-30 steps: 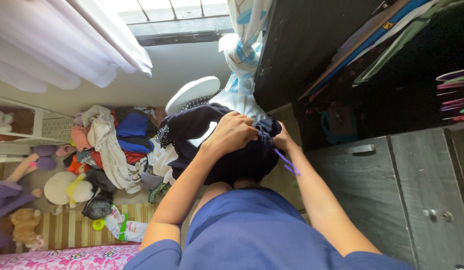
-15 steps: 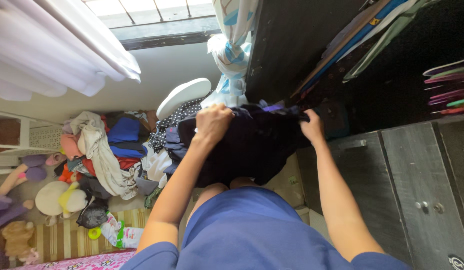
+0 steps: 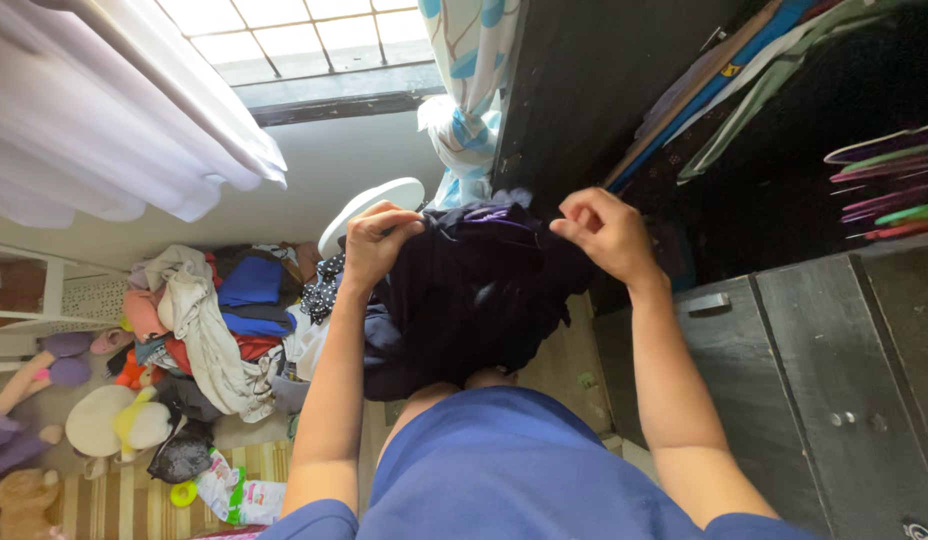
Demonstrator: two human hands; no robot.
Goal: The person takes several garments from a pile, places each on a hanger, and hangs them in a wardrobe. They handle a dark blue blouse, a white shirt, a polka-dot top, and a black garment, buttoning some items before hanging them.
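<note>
Dark garment held up at frame centre, bunched, hanging down over blue-clad lap. Left hand closed on garment top edge at 10 o'clock of cloth; right hand pinched shut on top edge at 2 o'clock. Hands apart, cloth stretched between them. Pile of clothes on floor at 9 o'clock of garment. Soft toys at 8 o'clock. Dark cabinet at 4 o'clock. Patterned curtain at 12 o'clock, white round object just beside left hand.
</note>
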